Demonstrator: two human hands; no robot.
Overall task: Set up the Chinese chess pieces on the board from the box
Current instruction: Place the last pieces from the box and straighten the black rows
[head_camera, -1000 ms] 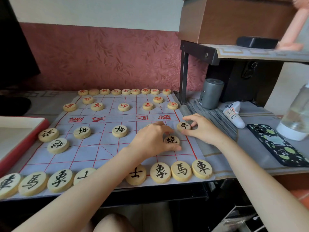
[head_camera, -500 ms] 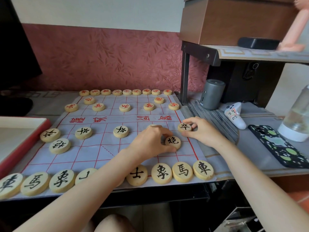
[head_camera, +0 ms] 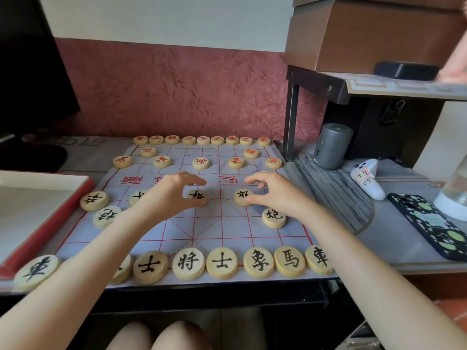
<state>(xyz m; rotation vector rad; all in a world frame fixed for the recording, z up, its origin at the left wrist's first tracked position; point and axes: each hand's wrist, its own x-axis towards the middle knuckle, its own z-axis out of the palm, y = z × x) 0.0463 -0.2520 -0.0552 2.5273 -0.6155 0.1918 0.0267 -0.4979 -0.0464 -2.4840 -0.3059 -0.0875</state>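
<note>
The cloth chess board [head_camera: 222, 228] lies on the table with red pieces [head_camera: 201, 163] set along its far side and black pieces [head_camera: 188, 263] in a row along the near edge. My left hand [head_camera: 171, 194] arches over the centre black pawn [head_camera: 199, 196], thumb and forefinger pinching it. My right hand [head_camera: 276, 194] pinches the black pawn [head_camera: 241, 197] to its right, thumb against its edge. A black cannon [head_camera: 274, 217] lies just below my right wrist. My left forearm hides some near-row pieces.
The red-rimmed box [head_camera: 75, 198] sits at the left of the board. On the right are a grey cylinder [head_camera: 331, 147], a white remote [head_camera: 367, 178], a phone in a dark case [head_camera: 429, 223], a bottle [head_camera: 454, 193] and a shelf [head_camera: 353, 87].
My left hand left the right black cannon and moved left to the centre pawn. My right hand shifted left from the right-edge pawn to the pawn beside it.
</note>
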